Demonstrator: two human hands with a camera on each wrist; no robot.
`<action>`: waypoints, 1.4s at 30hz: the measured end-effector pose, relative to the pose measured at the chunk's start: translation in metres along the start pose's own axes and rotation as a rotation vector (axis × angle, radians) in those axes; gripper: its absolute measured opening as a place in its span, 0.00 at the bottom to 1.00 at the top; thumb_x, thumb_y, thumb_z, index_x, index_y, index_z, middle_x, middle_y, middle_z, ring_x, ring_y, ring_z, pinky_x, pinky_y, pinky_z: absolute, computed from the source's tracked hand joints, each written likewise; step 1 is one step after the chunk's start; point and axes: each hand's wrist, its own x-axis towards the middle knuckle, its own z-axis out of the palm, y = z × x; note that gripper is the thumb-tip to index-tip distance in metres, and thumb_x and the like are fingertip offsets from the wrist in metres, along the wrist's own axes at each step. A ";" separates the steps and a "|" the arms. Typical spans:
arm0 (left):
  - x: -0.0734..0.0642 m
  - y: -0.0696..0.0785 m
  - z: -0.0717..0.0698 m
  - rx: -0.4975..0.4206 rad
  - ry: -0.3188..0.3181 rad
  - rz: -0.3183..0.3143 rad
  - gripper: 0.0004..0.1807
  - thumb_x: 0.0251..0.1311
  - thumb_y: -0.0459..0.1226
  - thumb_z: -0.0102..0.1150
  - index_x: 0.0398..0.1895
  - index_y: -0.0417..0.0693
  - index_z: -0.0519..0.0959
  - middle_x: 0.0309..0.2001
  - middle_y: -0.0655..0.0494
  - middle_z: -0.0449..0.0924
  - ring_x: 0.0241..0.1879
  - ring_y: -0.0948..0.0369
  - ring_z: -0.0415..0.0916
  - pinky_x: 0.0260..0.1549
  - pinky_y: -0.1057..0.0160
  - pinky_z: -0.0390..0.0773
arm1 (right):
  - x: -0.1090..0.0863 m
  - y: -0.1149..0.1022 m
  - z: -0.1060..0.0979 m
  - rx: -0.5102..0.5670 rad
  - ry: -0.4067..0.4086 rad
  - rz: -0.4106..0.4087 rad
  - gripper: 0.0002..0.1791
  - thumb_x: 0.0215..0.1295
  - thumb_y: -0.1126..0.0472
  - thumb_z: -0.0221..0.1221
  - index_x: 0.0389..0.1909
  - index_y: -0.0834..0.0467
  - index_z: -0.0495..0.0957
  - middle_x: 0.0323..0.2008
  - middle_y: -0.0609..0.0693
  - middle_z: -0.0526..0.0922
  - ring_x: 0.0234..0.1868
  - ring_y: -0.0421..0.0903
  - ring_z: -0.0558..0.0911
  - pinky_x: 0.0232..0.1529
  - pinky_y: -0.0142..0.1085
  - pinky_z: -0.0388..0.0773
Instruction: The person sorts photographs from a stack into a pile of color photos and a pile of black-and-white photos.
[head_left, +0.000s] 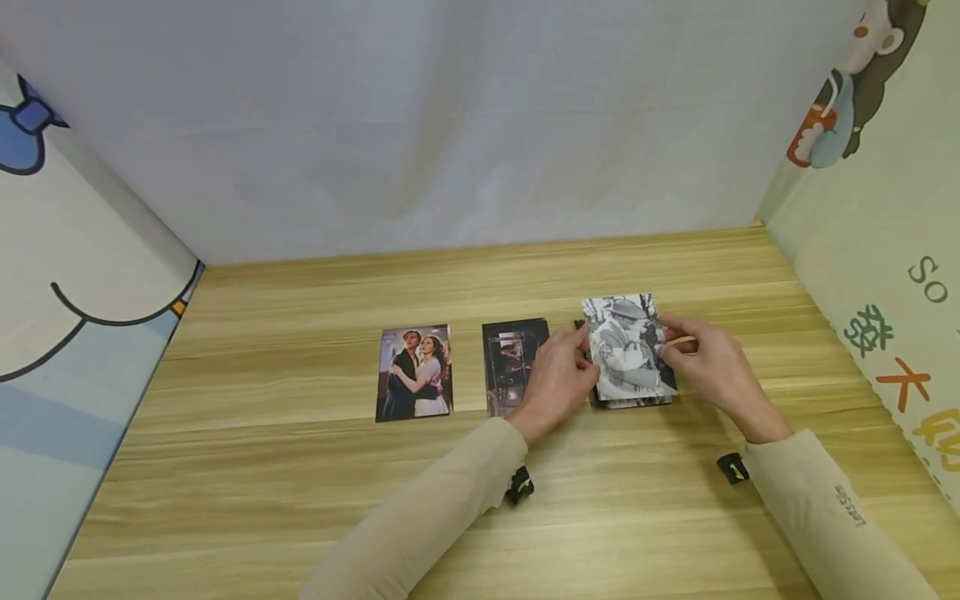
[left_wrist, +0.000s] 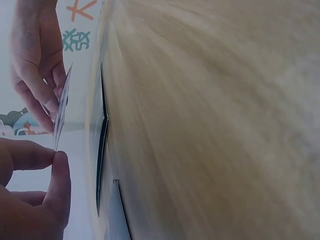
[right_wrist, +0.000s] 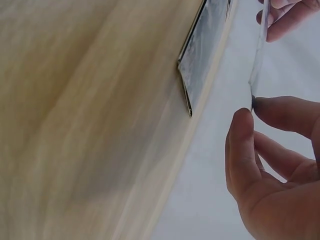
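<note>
Both hands hold a black-and-white photo card (head_left: 624, 350) between them, raised above the table. My left hand (head_left: 557, 375) pinches its left edge with thumb and finger; my right hand (head_left: 708, 367) pinches the opposite edge. In the left wrist view the held card (left_wrist: 62, 112) appears nearly edge-on, well apart from the cards on the wood. Below it lies another black-and-white card (head_left: 637, 403), mostly covered in the head view. Left of that is a dark photo card (head_left: 501, 367), partly hidden by my left hand. Farther left lies a colour photo card (head_left: 415, 372) of a couple embracing.
The wood-grain table (head_left: 285, 483) meets a plain pale backdrop (head_left: 337, 150) at the back. Printed cartoon panels stand at both sides, the right panel (head_left: 840, 250) bearing lettering. Dark straps (head_left: 519, 485) show near the cuffs.
</note>
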 end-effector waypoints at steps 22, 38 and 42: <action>0.001 -0.005 0.003 0.057 -0.058 -0.029 0.35 0.61 0.27 0.67 0.73 0.37 0.70 0.51 0.49 0.80 0.40 0.63 0.80 0.38 0.72 0.79 | 0.007 0.007 0.004 -0.022 -0.098 0.013 0.31 0.68 0.70 0.62 0.70 0.75 0.67 0.57 0.73 0.79 0.55 0.69 0.82 0.52 0.54 0.84; 0.006 -0.008 0.004 0.142 -0.087 -0.050 0.35 0.60 0.28 0.67 0.72 0.37 0.72 0.50 0.51 0.81 0.39 0.64 0.76 0.41 0.70 0.78 | 0.011 0.006 0.007 -0.088 -0.108 -0.017 0.29 0.67 0.69 0.61 0.67 0.75 0.70 0.53 0.71 0.82 0.52 0.68 0.84 0.50 0.55 0.84; 0.007 -0.010 0.004 0.153 -0.089 -0.053 0.35 0.59 0.28 0.68 0.72 0.38 0.72 0.49 0.52 0.81 0.39 0.64 0.76 0.42 0.69 0.78 | 0.012 0.006 0.008 -0.092 -0.110 -0.017 0.29 0.67 0.69 0.61 0.67 0.75 0.71 0.52 0.70 0.82 0.52 0.67 0.84 0.51 0.55 0.84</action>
